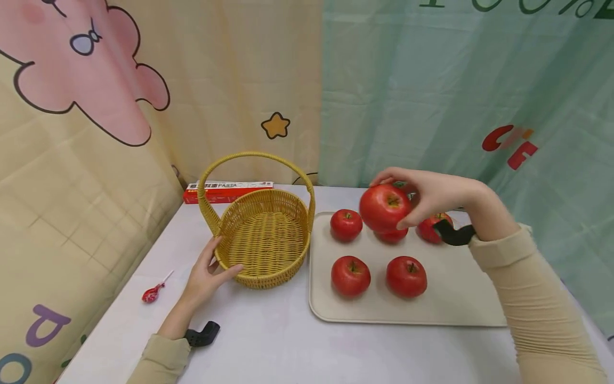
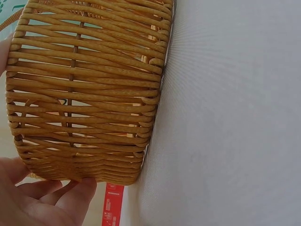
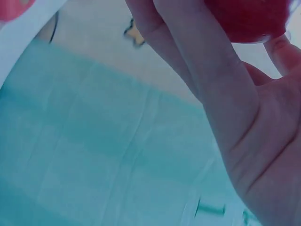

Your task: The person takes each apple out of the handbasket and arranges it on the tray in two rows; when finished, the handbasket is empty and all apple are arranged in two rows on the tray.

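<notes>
My right hand [image 1: 431, 194] grips a red apple [image 1: 381, 208] between thumb and fingers, up above the beige tray [image 1: 465, 298]. In the right wrist view the held apple [image 3: 254, 19] shows only partly, at the top edge. Several more red apples [image 1: 351, 276] lie on the tray; one behind the held apple is partly hidden. Left of the tray stands a yellow woven basket [image 1: 266, 240] with a tall handle and nothing inside. My left hand [image 1: 203, 280] holds its near left side, thumb at the front rim. Its fingers [image 2: 77, 200] lie against the woven wall [image 2: 84, 103].
Behind the basket lies a red and white pasta box [image 1: 216, 194] along the table's back edge. A wrapped lollipop [image 1: 152, 293] rests on the white table [image 1: 268, 341], left of my left hand. Printed curtains [image 1: 384, 96] hang close behind and on both sides.
</notes>
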`<state>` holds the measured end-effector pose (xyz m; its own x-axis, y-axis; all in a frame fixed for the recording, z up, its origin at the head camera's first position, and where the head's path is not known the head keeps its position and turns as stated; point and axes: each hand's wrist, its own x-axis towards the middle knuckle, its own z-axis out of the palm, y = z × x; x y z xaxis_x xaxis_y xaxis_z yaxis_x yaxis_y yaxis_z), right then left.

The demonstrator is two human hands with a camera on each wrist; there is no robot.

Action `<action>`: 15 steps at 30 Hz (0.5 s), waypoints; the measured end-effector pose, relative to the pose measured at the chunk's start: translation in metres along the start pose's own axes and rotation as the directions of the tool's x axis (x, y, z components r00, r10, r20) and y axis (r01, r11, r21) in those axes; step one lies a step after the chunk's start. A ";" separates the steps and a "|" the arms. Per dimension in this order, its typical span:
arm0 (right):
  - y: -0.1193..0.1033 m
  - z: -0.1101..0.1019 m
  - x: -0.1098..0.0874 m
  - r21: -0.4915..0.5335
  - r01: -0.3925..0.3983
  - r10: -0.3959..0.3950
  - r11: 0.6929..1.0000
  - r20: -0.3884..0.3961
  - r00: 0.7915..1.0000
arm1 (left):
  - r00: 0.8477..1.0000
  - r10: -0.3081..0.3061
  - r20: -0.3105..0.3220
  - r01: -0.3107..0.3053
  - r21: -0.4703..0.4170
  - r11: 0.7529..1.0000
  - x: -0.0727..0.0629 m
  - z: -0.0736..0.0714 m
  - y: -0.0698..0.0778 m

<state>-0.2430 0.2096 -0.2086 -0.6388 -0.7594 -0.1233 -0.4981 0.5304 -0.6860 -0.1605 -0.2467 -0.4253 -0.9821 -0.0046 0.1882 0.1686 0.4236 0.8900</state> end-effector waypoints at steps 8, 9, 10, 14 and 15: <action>0.073 0.003 -0.085 0.066 -0.104 0.114 0.992 -0.167 0.979 | 1.000 -0.011 0.003 0.011 0.002 1.000 0.000 -0.002 0.000; 0.082 0.006 -0.093 0.074 -0.125 0.136 0.989 -0.179 0.974 | 1.000 -0.014 0.004 0.014 0.003 1.000 0.000 -0.002 0.000; 0.090 0.010 -0.100 0.083 -0.152 0.165 0.985 -0.190 0.968 | 1.000 -0.016 0.004 0.016 0.002 1.000 0.000 -0.002 0.000; 0.124 0.025 -0.122 0.106 -0.215 0.233 0.971 -0.207 0.950 | 1.000 -0.024 0.009 0.024 0.007 1.000 0.001 -0.002 0.001; 0.132 0.029 -0.125 0.107 -0.226 0.244 0.968 -0.207 0.947 | 1.000 -0.025 0.010 0.025 0.008 1.000 0.001 -0.002 0.001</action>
<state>-0.2114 0.3634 -0.3046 -0.8482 -0.5119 -0.1359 -0.2749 0.6447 -0.7133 -0.1607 -0.2478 -0.4233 -0.9868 -0.0062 0.1617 0.1433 0.4305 0.8911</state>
